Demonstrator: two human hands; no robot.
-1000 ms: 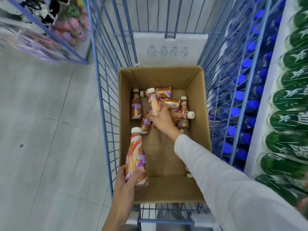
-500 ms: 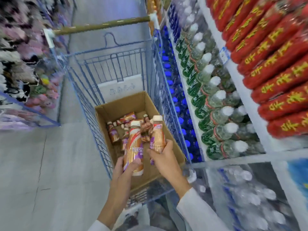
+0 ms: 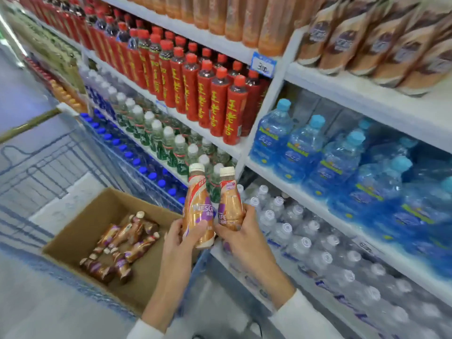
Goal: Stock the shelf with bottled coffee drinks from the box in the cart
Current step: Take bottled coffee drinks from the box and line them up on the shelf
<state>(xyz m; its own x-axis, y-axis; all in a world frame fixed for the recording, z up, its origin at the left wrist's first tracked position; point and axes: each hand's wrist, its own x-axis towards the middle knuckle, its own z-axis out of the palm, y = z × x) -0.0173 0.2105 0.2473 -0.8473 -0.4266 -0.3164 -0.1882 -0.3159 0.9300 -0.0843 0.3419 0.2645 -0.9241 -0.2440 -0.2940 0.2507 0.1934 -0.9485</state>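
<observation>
My left hand (image 3: 179, 237) grips one orange-and-purple coffee bottle (image 3: 197, 204) with a white cap, held upright. Touching it on the right is a second coffee bottle (image 3: 229, 201), held upright in my right hand (image 3: 241, 234). Both bottles hang in front of the shelves, above the right edge of the cart. Down to the left, the open cardboard box (image 3: 80, 231) sits in the blue wire cart (image 3: 44, 167) with several more coffee bottles (image 3: 122, 245) lying loose on its bottom. At the top right, a shelf (image 3: 362, 94) holds similar brown coffee bottles (image 3: 381, 42).
Shelves fill the right side: red tea bottles (image 3: 195, 89), green-labelled clear bottles (image 3: 159, 140), blue-capped bottles (image 3: 137, 162), large blue water bottles (image 3: 342, 165) and small clear water bottles (image 3: 318, 253) on the lowest shelf. Grey floor lies at the left.
My right hand took a bottle out of the box and lifted it beside the left-hand bottle. My view swung up and right from the cart to the shelves.
</observation>
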